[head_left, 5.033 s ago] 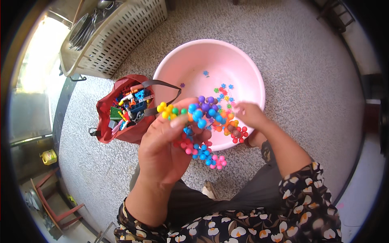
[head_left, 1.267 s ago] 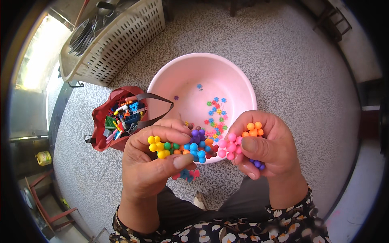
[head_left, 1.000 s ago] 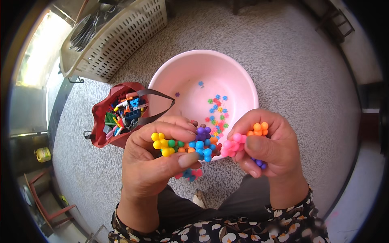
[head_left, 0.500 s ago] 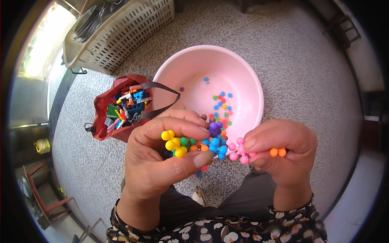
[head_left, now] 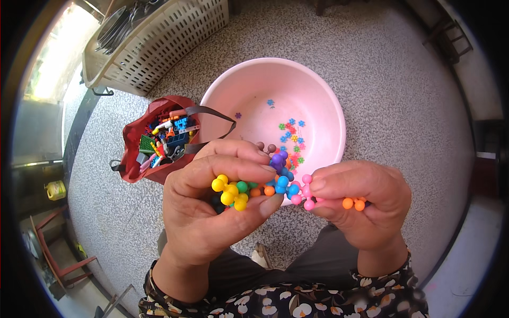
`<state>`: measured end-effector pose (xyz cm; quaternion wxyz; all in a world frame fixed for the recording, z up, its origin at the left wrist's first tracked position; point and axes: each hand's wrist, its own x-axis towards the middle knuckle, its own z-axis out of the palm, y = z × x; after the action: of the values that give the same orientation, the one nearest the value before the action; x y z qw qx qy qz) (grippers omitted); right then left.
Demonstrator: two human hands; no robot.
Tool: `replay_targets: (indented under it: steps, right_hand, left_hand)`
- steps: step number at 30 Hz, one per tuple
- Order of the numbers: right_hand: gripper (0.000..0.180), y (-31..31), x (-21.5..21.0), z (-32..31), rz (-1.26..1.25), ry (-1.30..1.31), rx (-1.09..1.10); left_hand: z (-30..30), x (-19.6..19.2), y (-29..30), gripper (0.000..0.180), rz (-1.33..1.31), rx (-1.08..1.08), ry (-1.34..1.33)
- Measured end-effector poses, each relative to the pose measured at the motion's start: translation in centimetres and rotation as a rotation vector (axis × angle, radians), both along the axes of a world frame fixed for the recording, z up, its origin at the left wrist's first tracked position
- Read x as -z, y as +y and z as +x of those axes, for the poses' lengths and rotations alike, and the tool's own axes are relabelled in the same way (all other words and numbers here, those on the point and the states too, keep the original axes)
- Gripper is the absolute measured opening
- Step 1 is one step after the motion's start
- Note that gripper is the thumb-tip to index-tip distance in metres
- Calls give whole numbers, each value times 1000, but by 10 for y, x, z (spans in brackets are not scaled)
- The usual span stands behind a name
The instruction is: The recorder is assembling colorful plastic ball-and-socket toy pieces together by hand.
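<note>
Closest to me, the left hand has its thumb and fingers closed around a knobbly bunch of toy pieces, a yellow piece poking out one side and a blue piece the other. The right hand pinches a pink piece between thumb and forefinger, right against the blue; whether they're joined I can't tell. An orange piece pokes out under its curled fingers. All of it is up in front of the pink tub. They look like light, stiff plastic, smooth enough to slip; I'd grip each by its middle, and hold the bunch near the joint so it doesn't twist apart. More small pieces lie in the tub, with a red bag of toys beside it.
</note>
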<state>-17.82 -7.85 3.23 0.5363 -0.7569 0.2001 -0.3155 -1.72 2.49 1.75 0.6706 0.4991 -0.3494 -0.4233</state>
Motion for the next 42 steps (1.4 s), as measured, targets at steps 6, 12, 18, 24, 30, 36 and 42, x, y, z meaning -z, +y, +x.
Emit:
replay_targets:
  steps: [6,12,18,24,30,36,42]
  right_hand:
    - [16,-2,0,3,-117,15,-7]
    - [16,-1,2,4,-124,8,-2]
    - [17,0,2,5,-164,5,2]
    - [16,2,4,7,-173,29,10]
    - [19,3,3,6,184,7,86]
    - [25,-16,2,-5,973,-128,15]
    - [25,-15,7,-12,989,-156,-116]
  left_hand:
    - [1,5,0,28,-10,-26,-83]
    - [-1,6,0,28,-24,-44,-87]
    - [-3,4,0,29,-4,-59,-82]
    - [-1,6,0,27,18,-51,-4]
    - [1,5,-3,27,54,-70,129]
    - [1,6,-2,27,-59,-26,242]
    - [4,11,-1,29,-168,53,239]
